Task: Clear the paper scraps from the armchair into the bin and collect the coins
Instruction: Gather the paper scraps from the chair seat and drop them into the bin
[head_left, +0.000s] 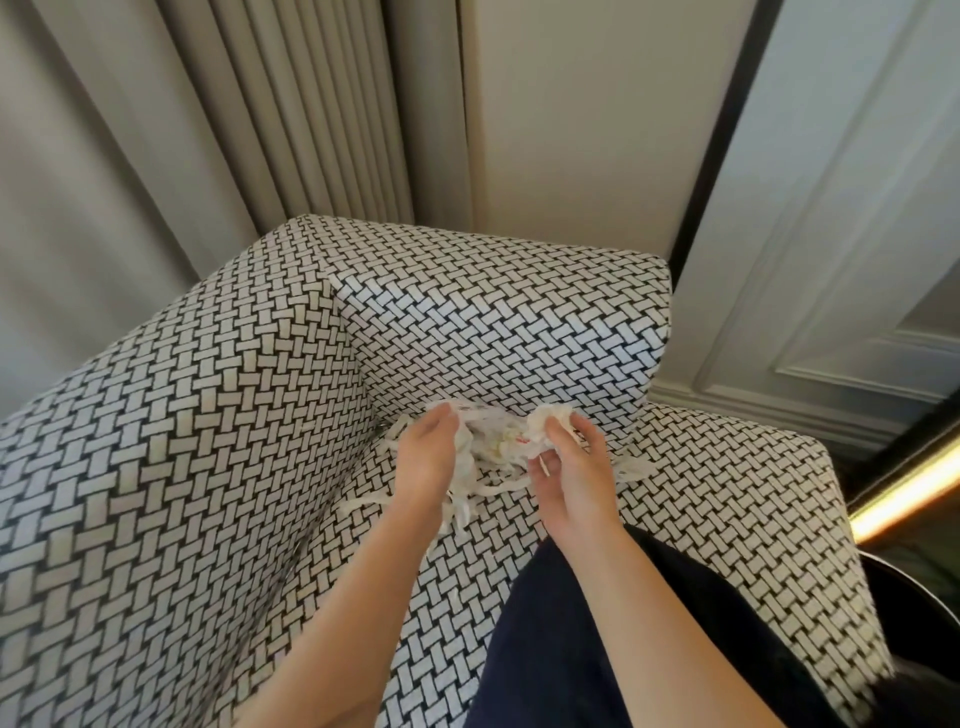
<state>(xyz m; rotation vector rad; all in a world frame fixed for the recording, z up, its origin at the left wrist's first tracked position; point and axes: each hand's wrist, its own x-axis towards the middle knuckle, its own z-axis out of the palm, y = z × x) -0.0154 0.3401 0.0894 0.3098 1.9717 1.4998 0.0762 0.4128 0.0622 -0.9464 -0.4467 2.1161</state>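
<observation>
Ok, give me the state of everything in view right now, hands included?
left hand: cupped around the paper scraps
right hand: gripping the crumpled wad
paper scraps: bunched between both hands, loose strips trailing onto the seat
armchair: stray strips on the seat
coins: none visible
bin: only a dark rim visible at right

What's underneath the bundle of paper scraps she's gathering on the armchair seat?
Loose paper strips trail from the paper scraps onto the armchair seat. Left hand and right hand cup the bundle, hiding whatever lies beneath; no coins show.

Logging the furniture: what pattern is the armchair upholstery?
Black-and-white basket-weave on the armchair, clearest in the head view.
</observation>
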